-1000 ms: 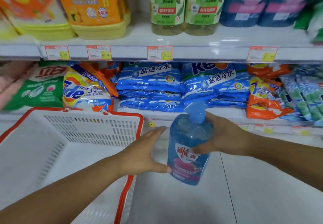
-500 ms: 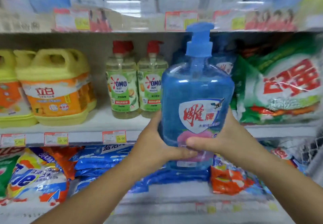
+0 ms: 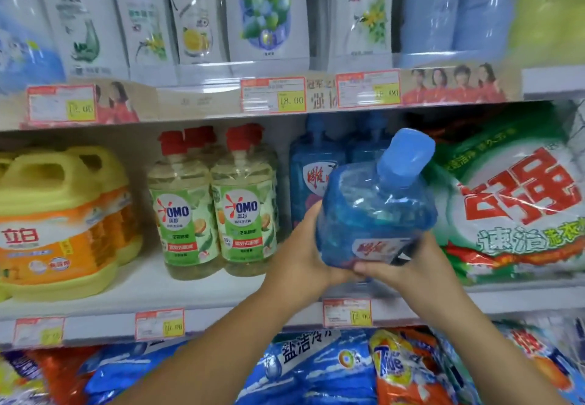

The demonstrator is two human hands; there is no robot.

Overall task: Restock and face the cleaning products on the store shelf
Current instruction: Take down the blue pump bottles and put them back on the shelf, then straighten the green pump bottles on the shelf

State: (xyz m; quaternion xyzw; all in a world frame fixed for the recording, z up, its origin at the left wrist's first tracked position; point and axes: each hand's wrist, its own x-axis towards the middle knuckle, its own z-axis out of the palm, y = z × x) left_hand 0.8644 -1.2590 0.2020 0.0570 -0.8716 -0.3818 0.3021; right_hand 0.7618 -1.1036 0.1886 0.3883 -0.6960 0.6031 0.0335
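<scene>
I hold a blue pump bottle [image 3: 373, 211] of detergent with a red and white label, tilted with its pump cap toward me. My left hand [image 3: 304, 249] grips its left side and base. My right hand [image 3: 408, 265] grips its lower right side, fingers curled under the bottom. The bottle hangs just in front of the middle shelf [image 3: 190, 297], over a gap between matching blue bottles [image 3: 313, 180] behind it and a green and white washing-powder bag [image 3: 519, 202] to the right.
Two OMO bottles [image 3: 215, 211] with red caps and yellow jugs [image 3: 60, 224] stand left on the same shelf. White refill pouches [image 3: 266, 12] fill the upper shelf. Blue and orange powder bags [image 3: 316, 370] lie on the lower one. Price tags [image 3: 346, 312] line the shelf edges.
Both hands lifted the bottle from beside the basket up to the middle shelf. Since half a second ago it has moved right and tipped its pump cap toward me.
</scene>
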